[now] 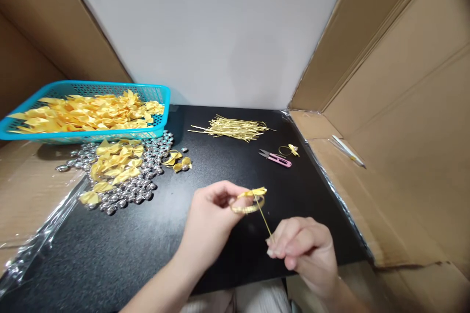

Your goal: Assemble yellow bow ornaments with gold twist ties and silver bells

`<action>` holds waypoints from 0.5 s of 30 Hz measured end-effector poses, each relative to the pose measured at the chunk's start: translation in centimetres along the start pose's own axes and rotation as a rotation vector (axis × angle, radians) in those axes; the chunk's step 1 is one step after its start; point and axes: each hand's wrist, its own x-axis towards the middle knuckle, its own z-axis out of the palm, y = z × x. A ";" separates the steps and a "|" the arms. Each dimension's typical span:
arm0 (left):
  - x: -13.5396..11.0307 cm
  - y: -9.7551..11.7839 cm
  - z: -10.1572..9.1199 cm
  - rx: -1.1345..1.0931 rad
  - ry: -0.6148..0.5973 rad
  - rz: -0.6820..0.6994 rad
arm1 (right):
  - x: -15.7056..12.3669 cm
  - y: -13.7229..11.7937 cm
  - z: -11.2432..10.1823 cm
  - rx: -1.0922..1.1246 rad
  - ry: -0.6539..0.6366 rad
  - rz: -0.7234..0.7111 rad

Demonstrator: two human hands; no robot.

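My left hand [215, 212] is closed on a small loop of gold cord [246, 210], held above the black table. A yellow ribbon bow [256, 191] sits at the top of this loop, by my left fingertips. From the bow a free end of the cord [263, 218] runs down to my right hand [306, 249], whose thumb and fingers are pinched together on its tip. The cord looks taut between the two hands. My left fingertips are partly hidden behind the loop.
A turquoise basket [166, 107] of yellow bows stands back left. Before it lie shiny silver beads [123, 199] with more bows [117, 164]. Gold cords [237, 128] lie at the back, pink thread snips [281, 159] and a bowed loop [293, 149] at right. Cardboard walls [404, 107] flank the table.
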 end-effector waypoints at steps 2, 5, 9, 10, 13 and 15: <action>1.1 -0.6 0.1 -0.113 -0.103 -0.284 | 0.7 -0.3 0.0 -0.093 -0.034 -0.059; 2.1 -1.2 0.0 -0.135 -0.207 -0.505 | 2.2 -0.8 -0.3 -0.217 -0.146 -0.116; 2.1 -1.3 -0.3 -0.117 -0.305 -0.574 | 4.8 -1.3 -0.6 -0.581 -0.246 -0.060; 2.1 -1.2 -0.3 -0.111 -0.317 -0.583 | 5.4 -1.4 -0.6 -0.641 -0.263 -0.023; 2.2 -1.2 -0.5 -0.086 -0.327 -0.596 | 6.7 -1.5 -0.8 -0.752 -0.327 0.011; 2.3 -1.3 -0.5 -0.071 -0.310 -0.594 | 7.0 -1.3 -1.1 -0.777 -0.351 0.000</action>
